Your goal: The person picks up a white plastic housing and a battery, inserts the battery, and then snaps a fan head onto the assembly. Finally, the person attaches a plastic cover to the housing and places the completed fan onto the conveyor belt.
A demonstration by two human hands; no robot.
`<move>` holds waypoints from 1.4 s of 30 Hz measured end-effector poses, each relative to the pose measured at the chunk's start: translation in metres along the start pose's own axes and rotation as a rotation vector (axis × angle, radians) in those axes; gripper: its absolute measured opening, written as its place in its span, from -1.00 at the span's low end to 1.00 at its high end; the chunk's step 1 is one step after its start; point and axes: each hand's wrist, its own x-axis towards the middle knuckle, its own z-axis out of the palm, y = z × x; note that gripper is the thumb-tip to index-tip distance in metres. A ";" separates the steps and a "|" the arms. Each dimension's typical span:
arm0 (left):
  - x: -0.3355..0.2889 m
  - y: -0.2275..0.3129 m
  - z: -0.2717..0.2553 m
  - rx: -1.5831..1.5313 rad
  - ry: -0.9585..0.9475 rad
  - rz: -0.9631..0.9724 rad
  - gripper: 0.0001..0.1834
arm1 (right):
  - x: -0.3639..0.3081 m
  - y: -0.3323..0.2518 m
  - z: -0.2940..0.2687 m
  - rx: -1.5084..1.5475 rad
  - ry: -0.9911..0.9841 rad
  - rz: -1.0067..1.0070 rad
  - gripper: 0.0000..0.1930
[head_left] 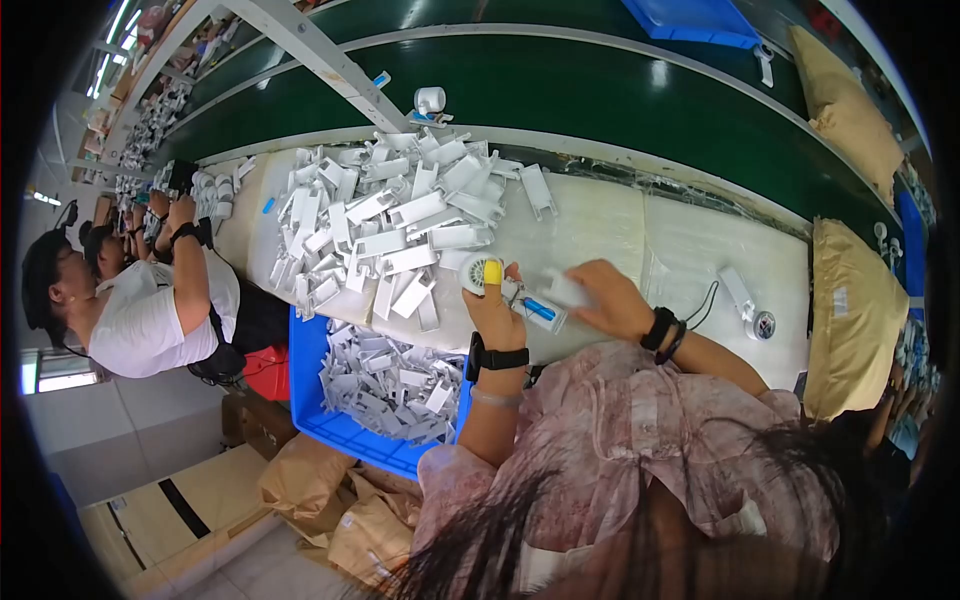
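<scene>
My left hand [492, 316] is closed around a small white handheld fan [474, 276] with a round grille. A yellow cover wraps one of its fingertips, beside the grille. The fan's handle lies open toward the right, and a blue cylindrical battery [540, 310] shows inside it. Just right of the handle, my right hand [615, 300] pinches a white plastic piece [562, 290], smeared by motion; it looks like a handle cover. A heap of white plastic covers [400, 215] lies on the bench left of and beyond my hands.
Below the bench's left part stands a blue bin [305, 385] full of white parts. Another fan [762, 324] lies at the right near a black cord loop [706, 305]. A green conveyor [560, 80] runs behind the bench; co-workers [150, 310] sit at the left.
</scene>
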 end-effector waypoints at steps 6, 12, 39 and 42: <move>0.001 -0.005 0.003 0.027 -0.022 0.070 -0.66 | -0.010 -0.048 -0.019 -0.106 -0.071 -0.334 -0.42; -0.013 -0.003 0.011 0.025 0.027 0.054 -0.65 | -0.014 -0.044 -0.016 -0.166 0.020 -0.327 -0.41; -0.029 -0.009 0.037 0.036 -0.013 0.064 -0.68 | -0.032 -0.039 -0.023 -0.266 0.156 -0.249 -0.57; -0.026 -0.011 0.032 -0.039 -0.036 0.088 -0.67 | -0.030 -0.034 -0.023 -0.267 0.173 -0.172 -0.56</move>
